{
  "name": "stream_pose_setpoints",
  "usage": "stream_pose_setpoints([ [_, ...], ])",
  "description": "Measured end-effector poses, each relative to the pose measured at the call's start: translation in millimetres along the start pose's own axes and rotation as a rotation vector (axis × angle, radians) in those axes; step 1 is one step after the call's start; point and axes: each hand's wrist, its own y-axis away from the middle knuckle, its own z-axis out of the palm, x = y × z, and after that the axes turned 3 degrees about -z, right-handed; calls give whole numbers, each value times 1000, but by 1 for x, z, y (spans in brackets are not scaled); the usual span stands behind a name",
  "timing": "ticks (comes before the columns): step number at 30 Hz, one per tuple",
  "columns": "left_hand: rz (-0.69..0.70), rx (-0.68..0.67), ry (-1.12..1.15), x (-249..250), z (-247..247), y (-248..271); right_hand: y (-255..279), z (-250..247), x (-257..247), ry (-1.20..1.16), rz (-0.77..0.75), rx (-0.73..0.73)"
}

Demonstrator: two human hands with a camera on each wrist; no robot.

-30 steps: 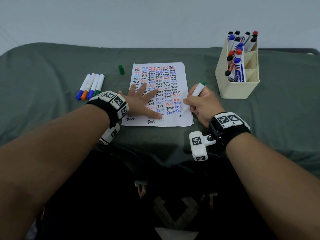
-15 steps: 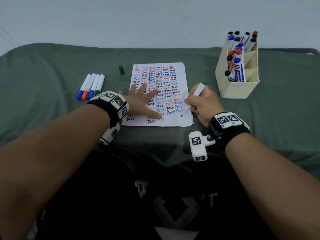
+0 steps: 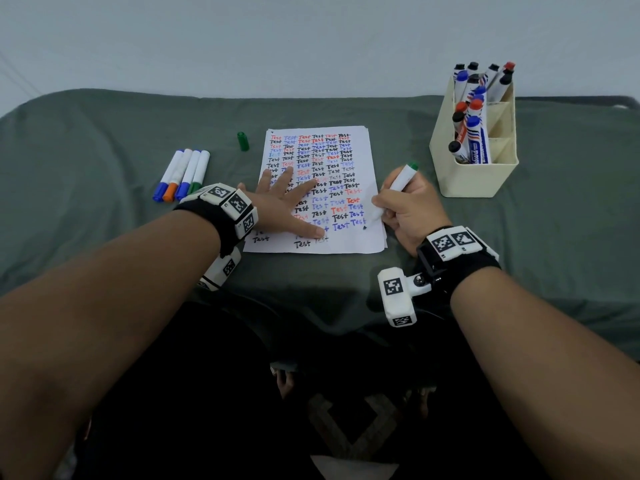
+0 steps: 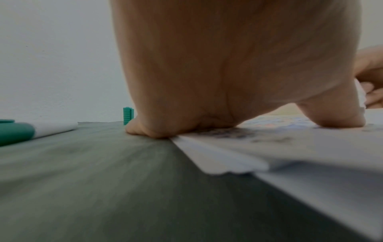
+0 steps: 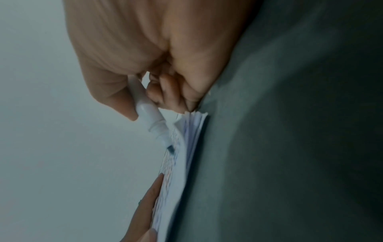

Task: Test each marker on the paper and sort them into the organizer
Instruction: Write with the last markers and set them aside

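The right hand (image 3: 410, 207) grips an uncapped green marker (image 3: 398, 186) in a writing hold, thumb and curled fingers wrapped round the white barrel. The barrel slants from its green end at 1 o'clock down to the tip at 7 o'clock, and the tip sits at the sheet's right margin, beside the last row of blue words. The left hand (image 3: 287, 206) lies flat on the paper (image 3: 356, 147), fingers straight and spread, thumb stretched toward 4 o'clock; it holds nothing. The marker tip is at 3 o'clock of that thumb, near but apart from it.

The right wrist view shows what the head view cannot: the dark tip (image 5: 171, 148) right at the paper surface, though contact is too blurred to tell, and several sheet edges stacked under the top page (image 5: 194, 129). The left wrist view shows the heel of the left hand (image 4: 207, 65) pressing the sheet's edge (image 4: 238, 157) onto the grey-green cloth (image 4: 93, 180), with the loose green cap (image 4: 128, 115) standing upright behind it.

From the head view that cap (image 3: 243, 141) stands at 10 o'clock of the paper. Four capped markers (image 3: 183, 174) lie side by side at 9 o'clock, caps blue, orange, blue and green.

At 2 o'clock, the cream organizer (image 3: 474, 174) has stepped compartments. Its left-hand sections hold upright markers (image 3: 478, 109) with black, blue and red caps; which section each marker stands in cannot be told.
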Motion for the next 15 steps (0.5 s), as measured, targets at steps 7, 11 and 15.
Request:
stream_pose_setpoints([
  [7,8,2,2,-4,2,-6,-4,-5,2,-155,34,0],
  [11,13,11,24,-7,-2,-10,-6,-5,2,-239,43,13],
  [15,54,57,45,-13,-20,-15,-7,-7,2,-304,54,9],
])
